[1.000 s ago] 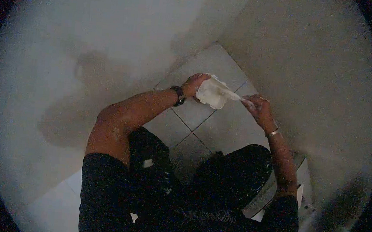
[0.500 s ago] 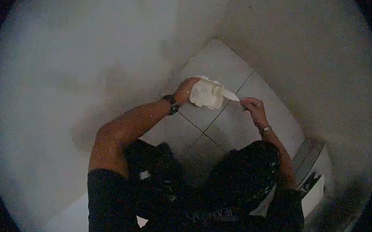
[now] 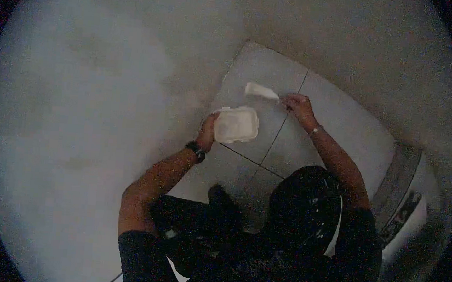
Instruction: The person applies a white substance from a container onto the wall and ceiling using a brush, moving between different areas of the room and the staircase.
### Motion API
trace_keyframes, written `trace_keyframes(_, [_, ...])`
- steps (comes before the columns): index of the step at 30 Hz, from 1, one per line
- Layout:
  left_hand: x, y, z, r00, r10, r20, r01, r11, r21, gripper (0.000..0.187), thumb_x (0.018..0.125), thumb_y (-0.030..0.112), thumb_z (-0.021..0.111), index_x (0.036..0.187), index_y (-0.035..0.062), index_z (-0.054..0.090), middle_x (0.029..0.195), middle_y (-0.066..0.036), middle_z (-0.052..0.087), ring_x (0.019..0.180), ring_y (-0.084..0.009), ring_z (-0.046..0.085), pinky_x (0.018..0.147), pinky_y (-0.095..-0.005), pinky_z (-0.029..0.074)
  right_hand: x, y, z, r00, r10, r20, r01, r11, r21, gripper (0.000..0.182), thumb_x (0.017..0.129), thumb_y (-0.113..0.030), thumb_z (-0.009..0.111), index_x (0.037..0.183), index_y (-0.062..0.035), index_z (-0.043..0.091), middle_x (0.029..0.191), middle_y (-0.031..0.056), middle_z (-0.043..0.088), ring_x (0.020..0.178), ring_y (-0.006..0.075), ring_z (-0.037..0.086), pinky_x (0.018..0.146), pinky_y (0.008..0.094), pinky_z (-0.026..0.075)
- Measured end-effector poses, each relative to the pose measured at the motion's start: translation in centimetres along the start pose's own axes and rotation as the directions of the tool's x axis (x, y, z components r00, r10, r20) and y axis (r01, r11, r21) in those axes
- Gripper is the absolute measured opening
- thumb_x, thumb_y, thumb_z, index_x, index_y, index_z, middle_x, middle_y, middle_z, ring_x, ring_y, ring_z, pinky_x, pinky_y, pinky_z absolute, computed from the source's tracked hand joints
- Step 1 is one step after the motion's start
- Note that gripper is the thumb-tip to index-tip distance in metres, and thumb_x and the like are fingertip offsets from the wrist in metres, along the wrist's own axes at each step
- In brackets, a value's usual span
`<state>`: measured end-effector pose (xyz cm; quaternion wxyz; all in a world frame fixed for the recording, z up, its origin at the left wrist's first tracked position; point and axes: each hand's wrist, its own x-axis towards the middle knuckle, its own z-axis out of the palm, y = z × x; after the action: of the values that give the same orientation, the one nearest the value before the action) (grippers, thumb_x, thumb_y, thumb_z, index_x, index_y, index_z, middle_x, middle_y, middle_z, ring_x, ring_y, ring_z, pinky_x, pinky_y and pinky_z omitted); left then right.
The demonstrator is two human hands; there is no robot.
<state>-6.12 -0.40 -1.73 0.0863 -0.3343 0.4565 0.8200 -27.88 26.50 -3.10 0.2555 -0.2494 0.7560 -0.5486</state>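
Observation:
My left hand (image 3: 207,133) grips the left side of a whitish rectangular tub (image 3: 236,125) with tabs along its rim. Pale material covers the inside of the tub. In my right hand (image 3: 299,109), the closed fingers hold the narrow end of a pale spatula (image 3: 262,91), its wide end pointing left. The spatula is above and to the right of the tub in view, apart from it. Fine detail on both is blurred by the dim light.
Pale floor tiles (image 3: 273,65) with dark joints lie below my hands. Walls meet in a corner beyond them. My bent knees in dark clothing are close below. At the right is a grey ledge (image 3: 397,179) beside a white object holding dark items.
My right hand has lifted the spatula away from the tub, up and left. My left hand and the tub have shifted left and slightly down in view. The camera view has also turned.

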Motion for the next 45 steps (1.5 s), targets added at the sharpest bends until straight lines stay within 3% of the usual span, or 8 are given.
trace_keyframes(21, [-4.3, 4.2, 2.4, 0.998, 0.042, 0.05, -0.057, 0.936, 0.346, 0.066, 0.093, 0.056, 0.037, 0.136, 0.0072, 0.039, 0.133, -0.012, 0.048, 0.12, -0.0272, 0.049, 0.101, -0.0431, 0.04, 16.6, -3.6, -2.1, 0.938, 0.054, -0.343, 0.025, 0.975, 0.221, 0.024, 0.083, -0.022, 0.069, 0.095, -0.0019, 0.071, 0.078, 0.0076, 0.068, 0.062, 0.0136, 0.06, 0.06, 0.0257, 0.049])
trace_keyframes(24, [-4.3, 5.3, 3.4, 0.972, -0.23, -0.047, 0.234, 0.965, 0.118, 0.069, 0.091, 0.059, 0.04, 0.137, 0.0074, 0.036, 0.136, -0.011, 0.045, 0.122, -0.0261, 0.047, 0.102, -0.0433, 0.038, 13.5, -6.2, -4.3, 0.923, 0.176, -0.341, -0.055, 0.941, 0.335, 0.024, 0.083, -0.022, 0.068, 0.095, -0.0007, 0.071, 0.079, 0.0081, 0.069, 0.067, 0.0132, 0.062, 0.063, 0.0258, 0.05])
trace_keyframes(30, [-4.7, 4.5, 1.8, 0.923, 0.273, 0.272, -0.364, 0.849, 0.384, 0.069, 0.09, 0.06, 0.042, 0.135, 0.0078, 0.04, 0.13, -0.01, 0.05, 0.12, -0.0245, 0.048, 0.102, -0.0422, 0.039, 13.6, -3.6, -3.3, 0.86, -0.069, -0.506, 0.048, 0.997, -0.053, 0.02, 0.08, -0.025, 0.067, 0.086, -0.0073, 0.072, 0.078, 0.0117, 0.069, 0.066, 0.0261, 0.066, 0.064, 0.0379, 0.052])
trace_keyframes(35, [-5.5, 7.4, 4.7, 0.972, -0.231, 0.043, 0.221, 0.96, 0.174, 0.067, 0.09, 0.06, 0.042, 0.132, 0.0076, 0.043, 0.127, -0.013, 0.051, 0.117, -0.0244, 0.05, 0.099, -0.0415, 0.041, 14.3, -4.0, -2.4, 0.868, -0.011, -0.496, -0.049, 0.993, -0.109, 0.02, 0.081, -0.021, 0.067, 0.091, -0.005, 0.072, 0.081, 0.0109, 0.069, 0.07, 0.0222, 0.064, 0.064, 0.0334, 0.051])
trace_keyframes(38, [-4.0, 3.2, 1.7, 0.987, 0.162, 0.011, -0.153, 0.901, 0.406, 0.064, 0.091, 0.058, 0.038, 0.129, 0.007, 0.047, 0.123, -0.013, 0.055, 0.112, -0.025, 0.054, 0.095, -0.0412, 0.044, 15.6, -2.1, -2.7, 0.899, -0.086, -0.43, 0.045, 0.994, -0.105, 0.02, 0.081, -0.016, 0.069, 0.094, -0.0014, 0.071, 0.08, 0.0098, 0.069, 0.065, 0.0141, 0.062, 0.06, 0.0276, 0.05])
trace_keyframes(40, [-5.3, 8.0, 5.9, 0.999, -0.028, 0.021, 0.02, 0.949, 0.313, 0.064, 0.091, 0.058, 0.039, 0.13, 0.0071, 0.046, 0.124, -0.013, 0.054, 0.113, -0.0255, 0.054, 0.095, -0.0415, 0.044, 14.8, -2.7, -3.5, 0.89, -0.194, -0.413, 0.189, 0.981, -0.053, 0.02, 0.082, -0.016, 0.068, 0.095, -0.0007, 0.071, 0.08, 0.0091, 0.068, 0.064, 0.014, 0.061, 0.058, 0.0272, 0.049])
trace_keyframes(42, [-5.5, 9.0, 6.6, 0.976, -0.21, 0.052, 0.194, 0.958, 0.213, 0.065, 0.09, 0.058, 0.039, 0.13, 0.0071, 0.045, 0.124, -0.013, 0.053, 0.113, -0.026, 0.054, 0.095, -0.0417, 0.044, 12.4, -5.1, -5.2, 0.882, 0.251, -0.399, -0.096, 0.925, 0.368, 0.019, 0.083, -0.015, 0.067, 0.094, 0.0007, 0.07, 0.08, 0.0079, 0.068, 0.064, 0.0139, 0.061, 0.057, 0.0257, 0.048])
trace_keyframes(45, [-4.3, 7.0, 4.1, 0.972, -0.234, -0.004, 0.232, 0.96, 0.155, 0.066, 0.09, 0.059, 0.041, 0.131, 0.0075, 0.045, 0.125, -0.014, 0.053, 0.114, -0.0265, 0.053, 0.096, -0.0414, 0.043, 11.1, -3.3, -5.0, 0.859, 0.081, -0.506, -0.017, 0.991, 0.131, 0.021, 0.083, -0.017, 0.067, 0.095, 0.0001, 0.07, 0.08, 0.009, 0.069, 0.066, 0.0147, 0.062, 0.06, 0.0266, 0.049])
